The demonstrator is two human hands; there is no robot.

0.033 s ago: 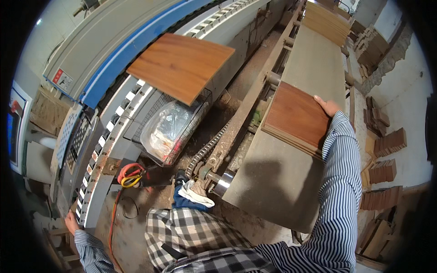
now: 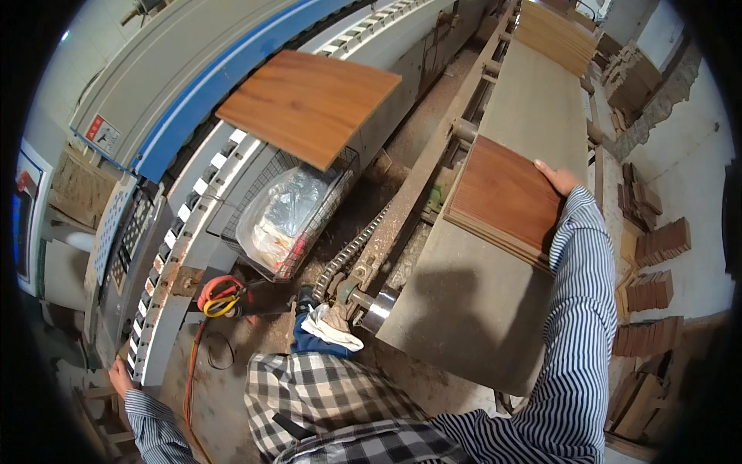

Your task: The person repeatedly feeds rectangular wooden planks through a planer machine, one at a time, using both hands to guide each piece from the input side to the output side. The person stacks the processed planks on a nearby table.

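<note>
At the near end of the edge machine, my left hand point(image 2: 120, 377) is closed around the rim of the metal bed point(image 2: 114, 329), its fingers partly hidden. My right hand point(image 2: 558, 179) grips the far right edge of a reddish-brown wood-grain board point(image 2: 506, 195), with a finger lying on its top face and the rest hidden. That board tops a short stack on a long grey-brown sheet point(image 2: 456, 317). Another wood-grain board point(image 2: 309, 108) lies on the machine's white roller track point(image 2: 176, 232) and juts out over a wire basket point(image 2: 290, 224), away from both hands.
The basket holds a clear plastic bag. Red-handled and yellow-handled tools point(image 2: 220, 296) hang by the track, near an orange hose point(image 2: 190, 379). A taller board stack point(image 2: 553, 39) stands at the sheet's far end. Several small board piles point(image 2: 662, 242) line the right wall.
The board on the machine has shifted slightly away from me along the track. Both hands stay in nearly the same places.
</note>
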